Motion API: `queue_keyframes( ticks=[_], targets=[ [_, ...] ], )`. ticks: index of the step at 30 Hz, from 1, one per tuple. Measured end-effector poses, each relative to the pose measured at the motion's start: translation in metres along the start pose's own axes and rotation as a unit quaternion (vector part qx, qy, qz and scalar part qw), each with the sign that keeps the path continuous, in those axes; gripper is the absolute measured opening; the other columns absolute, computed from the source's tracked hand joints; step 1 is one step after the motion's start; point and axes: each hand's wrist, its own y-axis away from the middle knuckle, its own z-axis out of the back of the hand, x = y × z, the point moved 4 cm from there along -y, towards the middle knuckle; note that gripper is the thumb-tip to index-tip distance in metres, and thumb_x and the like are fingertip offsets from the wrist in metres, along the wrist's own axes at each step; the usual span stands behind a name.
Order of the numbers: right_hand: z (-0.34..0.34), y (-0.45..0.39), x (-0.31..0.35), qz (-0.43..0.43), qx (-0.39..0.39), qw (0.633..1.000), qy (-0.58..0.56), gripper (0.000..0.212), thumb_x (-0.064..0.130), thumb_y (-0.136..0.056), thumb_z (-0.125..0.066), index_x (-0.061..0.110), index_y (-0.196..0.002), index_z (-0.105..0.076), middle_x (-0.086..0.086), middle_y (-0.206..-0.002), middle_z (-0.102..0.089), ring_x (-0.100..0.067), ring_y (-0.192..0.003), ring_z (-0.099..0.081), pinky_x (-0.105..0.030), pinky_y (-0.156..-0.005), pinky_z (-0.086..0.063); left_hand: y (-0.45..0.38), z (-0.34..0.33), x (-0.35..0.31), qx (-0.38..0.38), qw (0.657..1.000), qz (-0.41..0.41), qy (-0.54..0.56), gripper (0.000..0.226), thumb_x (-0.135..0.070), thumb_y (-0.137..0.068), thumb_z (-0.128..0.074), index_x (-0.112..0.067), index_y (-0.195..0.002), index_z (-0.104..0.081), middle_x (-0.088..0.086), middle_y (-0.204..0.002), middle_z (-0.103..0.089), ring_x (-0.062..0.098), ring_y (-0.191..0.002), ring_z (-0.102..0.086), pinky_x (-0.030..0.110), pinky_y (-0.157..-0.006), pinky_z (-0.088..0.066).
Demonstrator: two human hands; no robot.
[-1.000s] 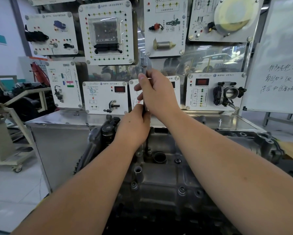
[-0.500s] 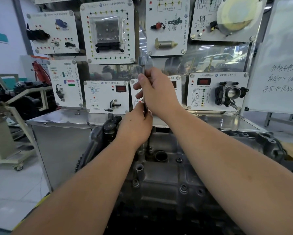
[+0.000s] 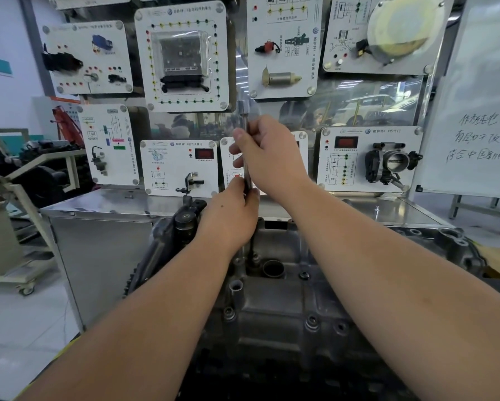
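Looking through the head view, a long steel tool point(image 3: 245, 117) is seen held upright above the engine casting point(image 3: 286, 290). Its thicker socket end is uppermost and its lower end reaches down into the recess just beside the round bore point(image 3: 272, 268). The shaft is gripped high up by the right hand point(image 3: 269, 157), with the fingers curled round it. Lower down it is gripped by the left hand point(image 3: 231, 215), which is closed round it near the casting. Whether the lower tip is seated on a fastener cannot be told, since it is hidden behind the left hand.

Several risks can be judged from this:
- If the shaft is tilted while being turned, the tip may be forced off the fastener and the head rounded.
- If the tool is lifted with a loosened part on it, that part may be dropped into the open bore.
- If the upper grip is lost, the socket end could be swung against the training panels point(image 3: 182, 56) mounted behind the bench point(image 3: 104, 206).
- If resistance gives way suddenly, knuckles could be struck on the casting's edges.
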Motion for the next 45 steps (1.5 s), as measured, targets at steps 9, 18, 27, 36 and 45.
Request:
queue_keyframes(
  ticks=[9,18,27,36,45],
  targets=[
    [0.0002,0.0018,0.0018,-0.004,0.001,1.0,-0.013,0.028,0.044,-0.097,-0.064,0.018,-0.106,-0.062,0.004,-0.086,-0.074,-0.012,-0.068,-0.072,-0.042,-0.076,-0.06,0.0006,0.0015,-0.0028,0.001,1.0,-0.002,-0.016,0.023,-0.032,-0.106,-0.047,-0.011,-0.112,-0.054,0.012,-0.107,-0.07,0.038,-0.103,-0.062,0.051,-0.092,-0.052],
    [0.0034,-0.001,0.0024,0.0,-0.021,0.999,0.025,0.027,0.033,-0.106,-0.05,0.009,-0.104,-0.062,0.005,-0.082,-0.073,-0.01,-0.062,-0.07,-0.036,-0.068,-0.057,0.0029,0.001,-0.0046,0.005,1.0,0.001,-0.004,0.028,-0.038,-0.107,-0.041,-0.013,-0.109,-0.055,0.011,-0.104,-0.07,0.039,-0.1,-0.063,0.051,-0.09,-0.053],
    [0.0003,0.0014,0.0008,-0.011,0.0,1.0,-0.021,0.026,0.04,-0.102,-0.057,0.017,-0.116,-0.054,0.0,-0.087,-0.073,-0.011,-0.057,-0.071,-0.037,-0.064,-0.058,0.0019,0.0021,-0.0059,0.004,1.0,-0.008,-0.022,0.024,-0.031,-0.106,-0.048,-0.012,-0.118,-0.054,0.014,-0.109,-0.07,0.04,-0.105,-0.063,0.05,-0.092,-0.053],
    [-0.001,0.0016,0.0008,-0.003,-0.006,0.999,0.04,0.03,0.037,-0.108,-0.043,0.015,-0.094,-0.059,0.006,-0.082,-0.073,-0.012,-0.059,-0.069,-0.031,-0.06,-0.054,0.0021,0.001,-0.0057,0.012,1.0,-0.001,-0.008,0.022,-0.029,-0.104,-0.042,-0.016,-0.117,-0.053,0.015,-0.112,-0.068,0.044,-0.107,-0.061,0.055,-0.093,-0.052],
    [0.0,0.0025,0.0005,-0.003,-0.031,0.999,0.009,0.026,0.045,-0.101,-0.057,0.021,-0.11,-0.054,0.0,-0.088,-0.073,-0.022,-0.076,-0.071,-0.048,-0.077,-0.059,0.0011,0.0022,-0.005,-0.005,1.0,-0.014,-0.019,0.02,-0.027,-0.102,-0.05,-0.013,-0.117,-0.054,0.012,-0.108,-0.069,0.039,-0.104,-0.062,0.05,-0.091,-0.053]
  ],
)
